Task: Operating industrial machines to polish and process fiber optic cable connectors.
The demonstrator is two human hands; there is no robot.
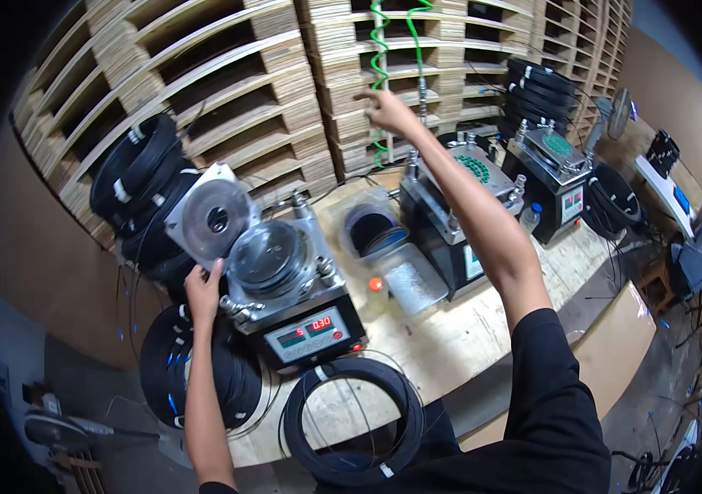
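My left hand grips the lower corner of a square metal plate with a round translucent disc and a dark central hole. The plate is tilted up at the left side of a bench polishing machine with a lit red display. The machine's round platen is exposed, with a clear, shiny disc on it. My right hand is raised at arm's length by a green coiled air hose, fingers pointing left; I see nothing held in it. Whether it touches the hose I cannot tell.
A coil of black cable lies at the front table edge; more coils stack at left. An orange-capped bottle, a clear tray and a second machine stand to the right. Wooden pallets rise behind.
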